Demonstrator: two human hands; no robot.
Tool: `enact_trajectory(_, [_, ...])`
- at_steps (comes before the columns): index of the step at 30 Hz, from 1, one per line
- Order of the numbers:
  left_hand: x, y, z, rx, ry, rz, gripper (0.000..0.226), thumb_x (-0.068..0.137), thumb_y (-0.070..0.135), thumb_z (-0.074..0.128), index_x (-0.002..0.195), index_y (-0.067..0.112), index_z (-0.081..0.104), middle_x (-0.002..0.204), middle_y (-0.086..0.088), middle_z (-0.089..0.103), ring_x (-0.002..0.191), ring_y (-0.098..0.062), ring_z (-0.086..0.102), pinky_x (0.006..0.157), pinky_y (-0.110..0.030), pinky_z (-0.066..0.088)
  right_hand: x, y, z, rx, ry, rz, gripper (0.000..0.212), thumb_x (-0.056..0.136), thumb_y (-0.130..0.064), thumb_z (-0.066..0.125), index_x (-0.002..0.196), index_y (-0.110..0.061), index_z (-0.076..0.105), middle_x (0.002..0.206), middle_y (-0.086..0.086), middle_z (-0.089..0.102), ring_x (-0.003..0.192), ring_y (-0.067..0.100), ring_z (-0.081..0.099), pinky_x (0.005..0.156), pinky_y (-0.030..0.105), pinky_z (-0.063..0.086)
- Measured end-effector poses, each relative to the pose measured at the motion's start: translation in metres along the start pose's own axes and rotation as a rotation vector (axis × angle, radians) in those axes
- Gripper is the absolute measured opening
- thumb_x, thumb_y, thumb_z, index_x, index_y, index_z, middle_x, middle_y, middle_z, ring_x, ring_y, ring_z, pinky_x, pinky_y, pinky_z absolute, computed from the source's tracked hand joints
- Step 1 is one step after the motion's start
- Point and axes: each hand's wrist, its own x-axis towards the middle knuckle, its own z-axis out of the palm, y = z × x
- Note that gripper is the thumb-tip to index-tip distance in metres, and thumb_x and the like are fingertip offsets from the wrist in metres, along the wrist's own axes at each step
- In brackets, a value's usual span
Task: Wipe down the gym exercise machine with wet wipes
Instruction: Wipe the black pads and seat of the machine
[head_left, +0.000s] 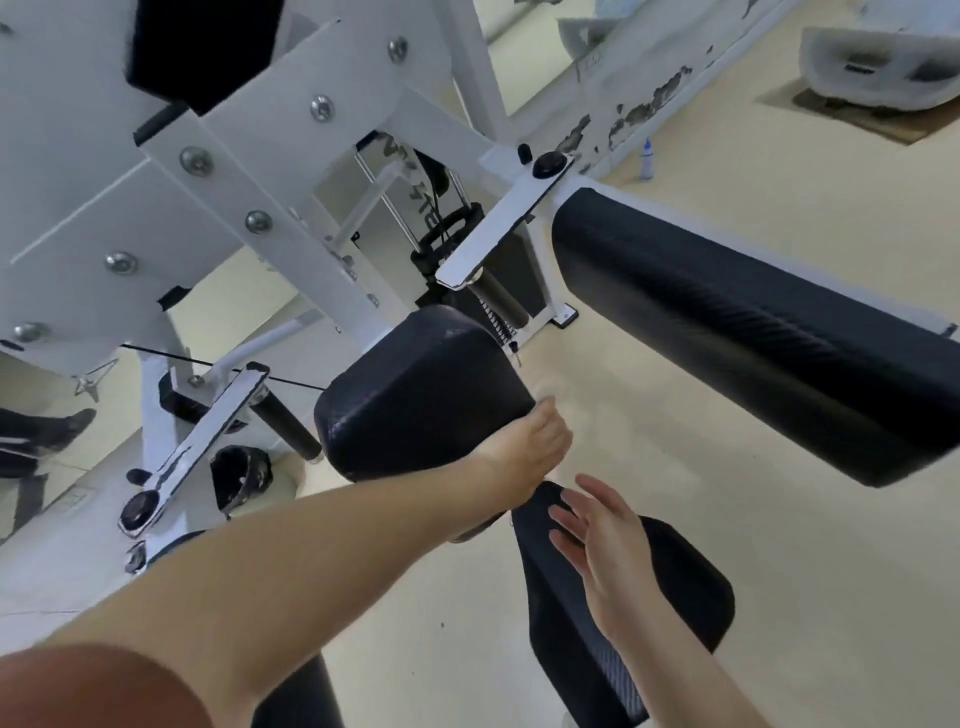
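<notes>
Left hand: the left hand (524, 447) lay against the right side of the middle pad (415, 395), its back toward the camera. The fingers were turned away and blurred, so it could not be told whether they were curled on anything.
Pale patch: a pale patch (548, 396) showed just past the left fingertips, touching the pad's edge. It was too smeared to say whether it was a wipe.
Right hand: the right hand (597, 540) held nothing. Its fingers were spread and nearly straight, palm turned left, over the near end of the seat pad (691, 587).
Middle pad: black and blocky, it was mounted on the white frame (156, 182), above and beyond the seat pad.
Long pad: a long pad (753, 332), black and rounded, ran off to the right, apart from both hands.
Frame: the frame had flat white plates joined by round bolts. A white lever with a black grip (285, 426) stood left of the middle pad.
Floor: the floor (805, 597) was pale beige. A small bottle (647, 161) stood on it far off by the scuffed wall.
</notes>
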Motion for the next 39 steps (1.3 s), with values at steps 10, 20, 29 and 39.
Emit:
enact_trajectory(10, [-0.116,-0.05,0.012,-0.847,0.338,-1.057,0.055,0.1,0.039,0.031,0.145,0.008,0.04,0.14,-0.015,0.049,0.125,-0.031,0.049,0.103,-0.043,0.041,-0.031,-0.05,0.1,-0.916,-0.189,-1.4,0.055,0.092,-0.01,0.037,0.147,-0.008,0.041,0.153,0.008,0.039,0.145,0.022,0.03,0.118,0.043,0.027])
enact_trajectory(20, [-0.148,0.004,-0.016,-2.206,1.038,-1.686,0.049,0.1,0.029,0.05,0.147,0.031,0.037,0.142,0.018,0.048,0.118,0.017,0.048,0.09,-0.012,0.049,-0.031,-0.076,0.156,-1.914,-0.481,-1.637,0.061,0.096,-0.051,0.018,0.145,-0.025,0.045,0.141,0.001,0.055,0.133,0.023,0.046,0.115,0.051,0.022])
enact_trajectory(29, [-0.11,0.055,-0.037,-2.024,0.969,-1.748,0.064,0.105,0.019,0.042,0.153,0.041,0.006,0.157,0.025,0.02,0.143,0.002,0.026,0.114,-0.035,0.037,-0.014,-0.042,0.105,-1.967,-0.598,-2.031,0.065,0.093,-0.021,0.051,0.154,-0.02,0.028,0.165,-0.002,0.011,0.152,0.028,0.007,0.119,0.057,0.008])
enact_trajectory(39, [-0.086,0.074,0.011,-2.253,1.002,-1.801,0.064,0.09,0.036,0.05,0.143,0.003,0.036,0.12,-0.001,0.062,0.102,0.0,0.06,0.08,-0.013,0.048,-0.001,-0.036,0.073,-1.094,-0.609,-1.669,0.033,0.089,0.004,0.045,0.111,-0.002,0.069,0.121,0.009,0.065,0.106,0.02,0.06,0.089,0.026,0.05])
